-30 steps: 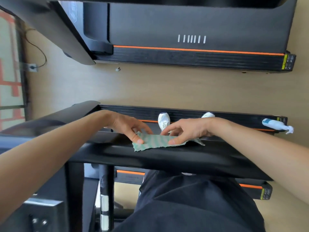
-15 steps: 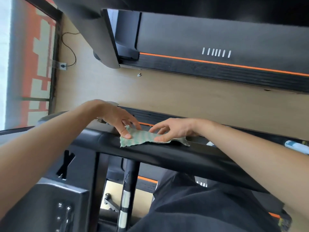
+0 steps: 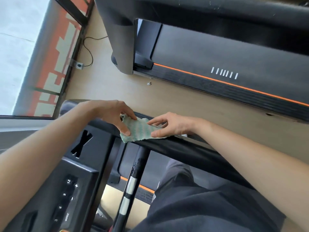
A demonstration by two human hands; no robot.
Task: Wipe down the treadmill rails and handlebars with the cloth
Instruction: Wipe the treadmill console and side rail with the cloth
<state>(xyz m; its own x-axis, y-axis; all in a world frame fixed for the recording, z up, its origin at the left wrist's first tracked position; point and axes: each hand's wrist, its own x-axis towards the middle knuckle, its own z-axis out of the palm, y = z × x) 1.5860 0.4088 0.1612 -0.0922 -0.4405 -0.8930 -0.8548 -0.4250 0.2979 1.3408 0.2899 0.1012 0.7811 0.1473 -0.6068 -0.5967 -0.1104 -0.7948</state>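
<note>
Nearest us, the console (image 3: 66,190) fills the lower left and dark trousers (image 3: 200,206) the lower right. Just beyond, the cloth (image 3: 139,131) lies on top of the bar (image 3: 192,149), near its left end where it meets the console. The left hand (image 3: 108,113) pinches the cloth's left edge between thumb and forefinger. The right hand (image 3: 172,125) appears to hold the right edge the same way, its other fingers (image 3: 158,119) loosely curled.

We judge that the cloth is being set and spread for a wiping pass along the bar. The next move calls for pressing it flat and drawing it along the bar's top, then folding it over the sides.

Farther off lie the floor (image 3: 167,101), a wall socket (image 3: 80,65) and a second treadmill (image 3: 234,61). Compared with half a second ago, the view has swung left and more of the console shows. The cloth and both hands sit nearer the bar's left end, and the cloth looks more gathered.
</note>
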